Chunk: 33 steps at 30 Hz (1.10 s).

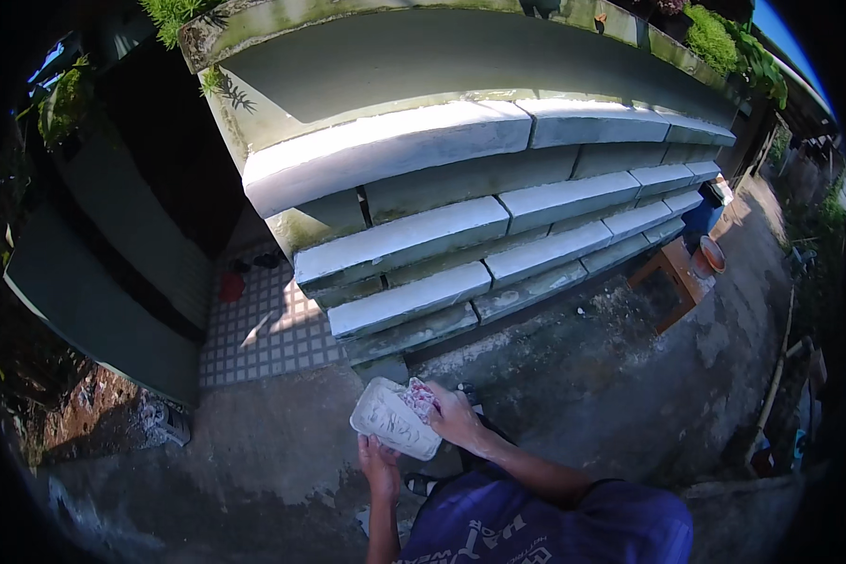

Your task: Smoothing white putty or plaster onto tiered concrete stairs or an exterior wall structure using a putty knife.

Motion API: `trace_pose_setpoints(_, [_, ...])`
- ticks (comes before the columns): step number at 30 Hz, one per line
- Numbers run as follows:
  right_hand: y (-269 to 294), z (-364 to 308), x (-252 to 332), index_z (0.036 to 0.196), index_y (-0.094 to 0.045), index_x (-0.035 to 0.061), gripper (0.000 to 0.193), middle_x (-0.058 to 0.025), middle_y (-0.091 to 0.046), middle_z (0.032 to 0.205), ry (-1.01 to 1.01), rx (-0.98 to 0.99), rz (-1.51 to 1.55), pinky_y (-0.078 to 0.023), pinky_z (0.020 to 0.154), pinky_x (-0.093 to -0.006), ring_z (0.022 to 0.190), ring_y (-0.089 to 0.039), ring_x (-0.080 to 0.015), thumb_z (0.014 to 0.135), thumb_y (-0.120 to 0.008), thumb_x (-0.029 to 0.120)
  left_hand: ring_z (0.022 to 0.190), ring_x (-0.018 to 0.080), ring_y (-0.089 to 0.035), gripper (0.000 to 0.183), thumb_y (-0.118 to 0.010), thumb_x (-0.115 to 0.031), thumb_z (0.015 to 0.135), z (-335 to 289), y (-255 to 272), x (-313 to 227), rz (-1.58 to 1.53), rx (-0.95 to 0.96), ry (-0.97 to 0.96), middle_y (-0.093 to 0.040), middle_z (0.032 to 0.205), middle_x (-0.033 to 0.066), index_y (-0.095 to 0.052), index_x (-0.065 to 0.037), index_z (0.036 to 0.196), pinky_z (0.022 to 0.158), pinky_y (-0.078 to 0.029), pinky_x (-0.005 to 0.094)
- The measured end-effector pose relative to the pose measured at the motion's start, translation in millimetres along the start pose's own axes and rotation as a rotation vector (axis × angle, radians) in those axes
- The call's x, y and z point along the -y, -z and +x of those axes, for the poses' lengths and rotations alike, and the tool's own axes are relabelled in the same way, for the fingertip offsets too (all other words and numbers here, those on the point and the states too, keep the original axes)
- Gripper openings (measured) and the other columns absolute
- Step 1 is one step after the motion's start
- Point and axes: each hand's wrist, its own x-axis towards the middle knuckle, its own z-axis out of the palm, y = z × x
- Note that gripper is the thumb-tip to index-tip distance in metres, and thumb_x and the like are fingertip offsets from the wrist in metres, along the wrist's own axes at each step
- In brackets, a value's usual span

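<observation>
My left hand (pixel 380 462) grips the near left edge of a shallow rectangular tray (pixel 392 425), its fingers partly hidden underneath. The tray is coated inside with a white, paint-like paste. Over its right end, my right hand (pixel 455 419) is closed on a crumpled rag (pixel 419 399), reddish with white smears. The rag touches or hangs just above the paste; which of the two I cannot tell. Beyond the tray rises a stepped concrete ledge whose tops are white, such as the lowest white step (pixel 412 299). The step faces are grey-green and stained.
A tiled floor (pixel 226 348) and a dark doorway lie left of the steps. At their right end are a wooden frame (pixel 672 284), an orange bucket (pixel 710 256) and a blue container (pixel 700 222). Plants (pixel 710 42) grow above. Stained concrete ground (pixel 573 376) runs along the front.
</observation>
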Motion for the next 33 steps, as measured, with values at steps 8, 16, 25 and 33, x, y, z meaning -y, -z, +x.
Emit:
trace_pose_setpoints(8, [79.8,40.4,-3.5,0.104,-0.061,-0.0032,0.026,-0.0175,-0.065,0.079,0.036,-0.269,0.123,-0.05,0.064,-0.0347,0.069,-0.066,-0.022,0.079,-0.054,-0.005,0.099,0.0115,-0.063,0.045,-0.051,-0.025,0.101,45.0,-85.8,-11.0,0.118,0.147,-0.019,-0.06,0.122,0.0035,-0.038,-0.008,0.14,0.071,-0.052,0.0254])
trace_pose_setpoints(16, [150.3,82.6,-38.5,0.103,-0.062,-0.003,0.027,-0.011,-0.065,0.078,-0.013,-0.195,0.144,-0.048,0.064,-0.0284,0.069,-0.058,-0.0104,0.078,-0.053,-0.007,0.095,0.0105,-0.065,0.044,-0.051,-0.026,0.101,74.4,-154.3,26.8,0.096,0.1,0.079,-0.061,0.119,0.0026,-0.039,-0.007,0.139,0.074,-0.054,0.0268])
trace_pose_setpoints(25, [215.3,139.7,-87.3,0.11,-0.06,-0.0013,0.032,-0.018,-0.067,0.083,0.029,-0.057,0.211,-0.05,0.069,-0.0316,0.074,-0.066,-0.0219,0.079,-0.056,-0.007,0.093,0.0108,-0.066,0.042,-0.05,-0.028,0.101,110.2,-224.4,51.9,0.057,0.038,0.039,-0.062,0.114,0.0022,-0.041,-0.008,0.136,0.074,-0.055,0.0281])
trace_pose_setpoints(33, [226.5,163.1,-105.0,0.104,-0.059,-0.0009,0.029,-0.0223,-0.065,0.086,0.032,0.083,0.134,-0.05,0.07,-0.0382,0.08,-0.066,-0.0382,0.076,-0.054,-0.006,0.096,0.0128,-0.066,0.047,-0.052,-0.024,0.1,126.0,-256.9,78.4,0.15,0.03,-0.005,-0.061,0.122,0.0035,-0.039,-0.008,0.142,0.075,-0.057,0.0291])
